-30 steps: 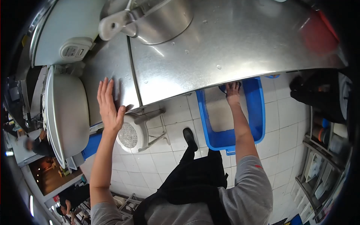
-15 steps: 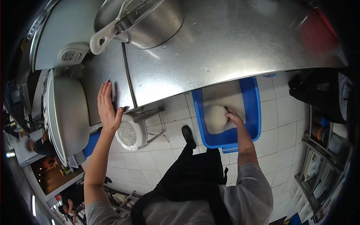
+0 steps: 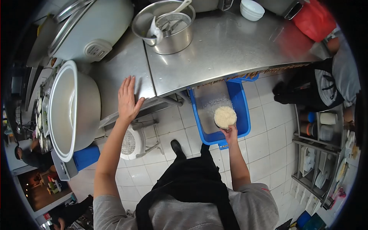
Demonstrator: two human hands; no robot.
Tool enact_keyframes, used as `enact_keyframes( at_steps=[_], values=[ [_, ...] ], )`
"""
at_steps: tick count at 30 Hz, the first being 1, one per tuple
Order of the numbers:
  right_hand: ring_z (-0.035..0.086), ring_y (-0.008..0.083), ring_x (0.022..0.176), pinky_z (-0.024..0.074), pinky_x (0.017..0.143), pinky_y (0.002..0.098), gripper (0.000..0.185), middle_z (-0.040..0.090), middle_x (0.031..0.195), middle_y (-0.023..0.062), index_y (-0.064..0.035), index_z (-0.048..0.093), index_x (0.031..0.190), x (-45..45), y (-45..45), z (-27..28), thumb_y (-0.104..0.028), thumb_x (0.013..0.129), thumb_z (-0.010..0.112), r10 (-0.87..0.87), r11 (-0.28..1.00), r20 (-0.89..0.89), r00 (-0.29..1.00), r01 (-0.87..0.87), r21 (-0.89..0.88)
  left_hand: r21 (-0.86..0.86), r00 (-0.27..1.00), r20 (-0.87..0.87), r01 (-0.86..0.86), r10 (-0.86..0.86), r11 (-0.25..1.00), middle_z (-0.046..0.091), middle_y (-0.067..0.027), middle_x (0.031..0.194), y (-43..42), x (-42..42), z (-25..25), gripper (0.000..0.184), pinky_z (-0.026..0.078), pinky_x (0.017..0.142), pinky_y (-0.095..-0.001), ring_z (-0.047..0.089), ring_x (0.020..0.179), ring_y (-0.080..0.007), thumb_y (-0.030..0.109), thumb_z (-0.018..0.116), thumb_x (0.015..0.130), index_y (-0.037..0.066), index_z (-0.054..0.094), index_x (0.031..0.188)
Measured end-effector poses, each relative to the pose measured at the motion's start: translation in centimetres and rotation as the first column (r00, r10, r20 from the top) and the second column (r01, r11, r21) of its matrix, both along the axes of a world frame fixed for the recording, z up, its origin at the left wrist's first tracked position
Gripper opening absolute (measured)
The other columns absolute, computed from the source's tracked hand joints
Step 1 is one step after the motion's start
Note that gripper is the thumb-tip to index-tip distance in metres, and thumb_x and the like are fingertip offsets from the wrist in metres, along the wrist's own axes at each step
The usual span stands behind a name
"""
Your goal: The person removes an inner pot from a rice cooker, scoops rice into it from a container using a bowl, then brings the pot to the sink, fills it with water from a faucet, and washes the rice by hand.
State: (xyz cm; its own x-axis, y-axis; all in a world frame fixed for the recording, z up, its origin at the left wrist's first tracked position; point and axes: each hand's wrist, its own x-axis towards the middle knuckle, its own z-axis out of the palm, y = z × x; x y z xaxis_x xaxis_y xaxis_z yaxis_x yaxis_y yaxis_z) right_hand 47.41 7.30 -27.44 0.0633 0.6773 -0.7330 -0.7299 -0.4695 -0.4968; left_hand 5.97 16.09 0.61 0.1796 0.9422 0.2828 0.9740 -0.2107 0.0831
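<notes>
My right hand (image 3: 230, 133) grips a round cup heaped with white rice (image 3: 225, 116), raised above the near part of a blue bin (image 3: 245, 107). Rice lies in the bin, which stands on the floor partly under the steel counter (image 3: 230, 46). Fingers stretched out, my left hand (image 3: 128, 102) rests on the counter's front edge. To its left stands a large, deep light-grey pot (image 3: 82, 119) with nothing seen inside. Most of the cup's wall is hidden by the rice and my fingers.
A big rice cooker (image 3: 111, 32) and a steel bowl (image 3: 174, 45) holding utensils sit on the counter, with white bowls (image 3: 252, 10) farther back. A plastic stool (image 3: 134, 142) is below. Another person (image 3: 326, 82) stands at right, near a shelf rack (image 3: 318, 143).
My right hand has lifted the filled cup up from the rice toward me. My left hand stays on the counter edge. The view has shifted, showing more of the counter's back.
</notes>
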Motion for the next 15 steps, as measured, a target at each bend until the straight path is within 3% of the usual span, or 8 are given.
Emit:
enact_keyframes(
  at_steps=[2,4,5,6,8,12,14,15],
  values=[
    [0.046,0.0341,0.105,0.0483,0.081,0.0493,0.054,0.044,0.117,0.0133,-0.0082,0.036,0.124,-0.5,0.1,1.6,-0.010,0.071,0.048,0.019,0.998,0.008,1.000,-0.019,0.058,0.037,0.999,0.030,0.033,-0.034,0.999,0.027,-0.0184,0.136,-0.8,0.0,0.6,0.073,0.019,0.102,-0.0438,0.024,0.125,-0.0354,0.046,0.048,0.078,0.004,0.027,0.133],
    [0.043,0.0353,0.109,0.0478,0.082,0.0502,0.054,0.042,0.119,0.0140,-0.0086,0.037,0.124,-1.3,2.0,2.7,-0.009,0.071,0.048,-0.031,0.997,0.011,0.999,0.030,0.074,0.052,0.966,0.242,0.086,-0.096,0.995,0.024,-0.0192,0.137,-2.4,0.8,1.4,0.069,0.018,0.103,-0.0450,0.024,0.125,-0.0362,0.041,0.049,0.080,0.005,0.026,0.134],
    [0.042,0.0341,0.111,0.0474,0.082,0.0500,0.055,0.040,0.121,0.0144,-0.0101,0.036,0.125,-2.0,2.7,3.7,-0.009,0.071,0.047,-0.047,0.997,0.074,0.996,0.042,0.067,0.046,0.962,0.252,0.100,-0.108,0.994,0.022,-0.0195,0.138,-3.8,1.4,3.0,0.069,0.017,0.103,-0.0460,0.023,0.126,-0.0366,0.033,0.055,0.078,0.004,0.026,0.133],
    [0.042,0.0341,0.111,0.0474,0.082,0.0500,0.055,0.040,0.121,0.0144,-0.0101,0.036,0.125,-2.3,2.3,4.7,-0.009,0.071,0.047,-0.043,0.996,0.079,0.996,0.037,0.077,0.056,0.961,0.256,0.095,-0.106,0.994,0.022,-0.0195,0.138,-5.5,1.4,4.8,0.069,0.017,0.103,-0.0460,0.023,0.126,-0.0366,0.033,0.055,0.078,0.004,0.026,0.133],
    [0.040,0.0335,0.112,0.0459,0.084,0.0504,0.057,0.039,0.122,0.0150,-0.0114,0.034,0.127,-3.1,2.2,6.4,-0.009,0.071,0.046,-0.111,0.987,0.063,0.992,0.103,0.121,0.095,0.987,0.128,0.087,-0.099,0.992,0.024,-0.0196,0.137,-9.4,0.8,8.8,0.071,0.017,0.103,-0.0462,0.022,0.127,-0.0365,0.022,0.063,0.073,0.004,0.029,0.132],
    [0.045,0.0328,0.106,0.0447,0.087,0.0515,0.050,0.045,0.115,0.0166,-0.0051,0.040,0.118,-2.5,-1.9,7.4,-0.011,0.070,0.050,-0.136,0.984,-0.062,0.989,0.142,0.108,0.330,0.971,0.181,-0.208,0.154,0.921,0.028,-0.0169,0.136,-17.6,-5.7,15.0,0.072,0.019,0.103,-0.0459,0.023,0.127,-0.0359,0.011,0.069,0.065,0.007,0.036,0.129],
    [0.045,0.0330,0.106,0.0446,0.087,0.0513,0.050,0.045,0.115,0.0167,-0.0042,0.040,0.119,-2.7,-2.3,8.5,-0.012,0.070,0.051,-0.146,0.978,0.010,0.989,0.143,0.151,0.355,0.940,0.115,-0.340,0.321,0.871,0.030,-0.0170,0.135,-20.3,-9.3,16.4,0.074,0.023,0.101,-0.0447,0.027,0.124,-0.0358,0.011,0.071,0.063,0.006,0.037,0.128],
    [0.046,0.0332,0.105,0.0445,0.087,0.0511,0.051,0.046,0.116,0.0168,-0.0032,0.040,0.119,-2.6,-2.0,8.5,-0.012,0.070,0.051,-0.149,0.972,0.074,0.986,0.133,0.193,0.270,0.919,0.079,-0.393,0.387,0.879,0.036,-0.0170,0.131,-21.2,-10.8,16.8,0.075,0.026,0.099,-0.0434,0.033,0.120,-0.0338,0.014,0.073,0.061,0.005,0.038,0.127]
  ],
)
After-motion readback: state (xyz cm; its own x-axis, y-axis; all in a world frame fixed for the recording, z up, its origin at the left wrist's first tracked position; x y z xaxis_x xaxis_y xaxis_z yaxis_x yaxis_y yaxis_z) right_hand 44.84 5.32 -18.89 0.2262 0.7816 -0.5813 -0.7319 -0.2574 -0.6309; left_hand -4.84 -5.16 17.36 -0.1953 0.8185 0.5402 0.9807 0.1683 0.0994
